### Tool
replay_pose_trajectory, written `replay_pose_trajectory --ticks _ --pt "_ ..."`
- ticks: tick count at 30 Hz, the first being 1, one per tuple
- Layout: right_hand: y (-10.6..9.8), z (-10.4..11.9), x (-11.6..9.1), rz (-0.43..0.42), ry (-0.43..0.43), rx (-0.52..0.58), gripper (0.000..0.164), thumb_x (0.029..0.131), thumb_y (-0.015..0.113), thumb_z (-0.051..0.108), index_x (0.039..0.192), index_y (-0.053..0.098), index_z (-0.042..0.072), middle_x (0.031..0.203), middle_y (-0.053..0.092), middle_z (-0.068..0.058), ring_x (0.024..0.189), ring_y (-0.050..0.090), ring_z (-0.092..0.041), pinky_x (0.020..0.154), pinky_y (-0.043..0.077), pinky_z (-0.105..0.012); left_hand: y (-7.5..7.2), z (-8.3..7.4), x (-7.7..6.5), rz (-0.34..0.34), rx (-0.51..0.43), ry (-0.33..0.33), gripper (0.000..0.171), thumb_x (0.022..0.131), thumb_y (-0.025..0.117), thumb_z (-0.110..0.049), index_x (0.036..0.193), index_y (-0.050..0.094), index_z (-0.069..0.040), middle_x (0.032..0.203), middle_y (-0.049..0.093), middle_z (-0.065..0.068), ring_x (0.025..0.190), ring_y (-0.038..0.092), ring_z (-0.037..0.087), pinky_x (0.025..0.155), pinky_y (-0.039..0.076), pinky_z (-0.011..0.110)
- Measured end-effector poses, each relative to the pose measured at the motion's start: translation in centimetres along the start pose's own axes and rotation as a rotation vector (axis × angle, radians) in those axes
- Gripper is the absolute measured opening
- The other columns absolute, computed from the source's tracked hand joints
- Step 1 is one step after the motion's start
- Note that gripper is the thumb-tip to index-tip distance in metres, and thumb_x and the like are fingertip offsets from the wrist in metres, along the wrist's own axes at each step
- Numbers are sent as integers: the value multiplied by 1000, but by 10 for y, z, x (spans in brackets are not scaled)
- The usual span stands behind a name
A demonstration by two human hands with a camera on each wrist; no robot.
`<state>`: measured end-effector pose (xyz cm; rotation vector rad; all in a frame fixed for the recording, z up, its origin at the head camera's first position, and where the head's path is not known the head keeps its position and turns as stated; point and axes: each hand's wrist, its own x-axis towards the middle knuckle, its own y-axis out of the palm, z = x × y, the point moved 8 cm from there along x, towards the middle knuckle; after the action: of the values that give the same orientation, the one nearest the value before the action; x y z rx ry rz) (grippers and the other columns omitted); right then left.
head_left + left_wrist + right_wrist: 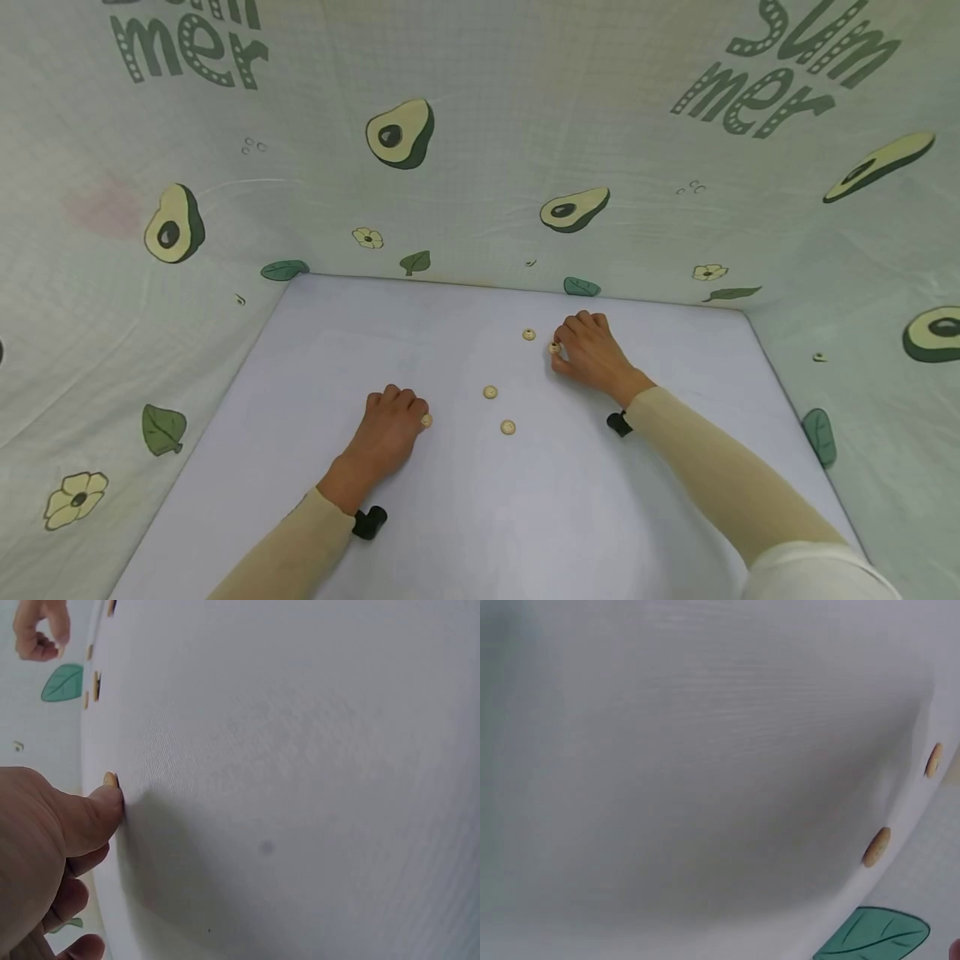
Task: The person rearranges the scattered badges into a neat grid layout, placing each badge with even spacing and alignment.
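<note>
My left hand (388, 429) is low over the white tabletop, its fingers curled and a round light-wood button (427, 421) at the thumb and index fingertips. In the left wrist view that button (111, 779) peeks out past the thumb tip, close to the surface. Farther off to the right, my right hand (594, 354) pinches another such button (554, 347) between thumb and forefinger. Between the hands lie two buttons, one (490, 392) behind the other (508, 427). A third button (528, 334) sits just left of the right hand's fingers.
The white table (465, 517) is enclosed at the back and sides by a cloth (480, 167) printed with avocados, leaves and flowers. Black wrist mounts show at the left wrist (370, 522) and the right wrist (619, 423). Right wrist view: two buttons near the far edge, the nearer button (877, 847) larger.
</note>
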<state>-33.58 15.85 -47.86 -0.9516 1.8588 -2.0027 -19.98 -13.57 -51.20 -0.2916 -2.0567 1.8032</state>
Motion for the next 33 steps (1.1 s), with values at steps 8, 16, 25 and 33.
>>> replay_pose_trajectory --ticks 8,16,25,33 --pt "6 10 28 18 -12 1 22 94 71 27 104 72 7 104 68 -9 101 52 -30 99 40 -53 5 3 0 19 -9 -6 20 96 79 -18 106 66 -8 102 64 7 102 52 29 89 44 50" --pt "21 18 52 73 -5 4 24 96 69 28 107 73 7 107 67 -9 103 51 -30 101 40 -53 5 3 -1 24 -15 -10 20 97 78 -17 110 66 -8 105 64 8 104 52 29 90 44 50" --pt "41 39 80 128 -7 30 22 97 69 28 107 72 8 107 66 -7 102 49 -28 100 37 -51 6 3 -2 5 -10 2 19 95 79 -15 108 66 -8 104 65 9 102 53 29 87 45 49" --pt "56 47 94 177 4 52 24 100 64 29 110 71 9 109 65 -7 104 48 -27 102 36 -51 4 5 -2 12 -27 -18 20 96 79 -16 108 65 -8 104 65 8 102 53 28 88 44 46"
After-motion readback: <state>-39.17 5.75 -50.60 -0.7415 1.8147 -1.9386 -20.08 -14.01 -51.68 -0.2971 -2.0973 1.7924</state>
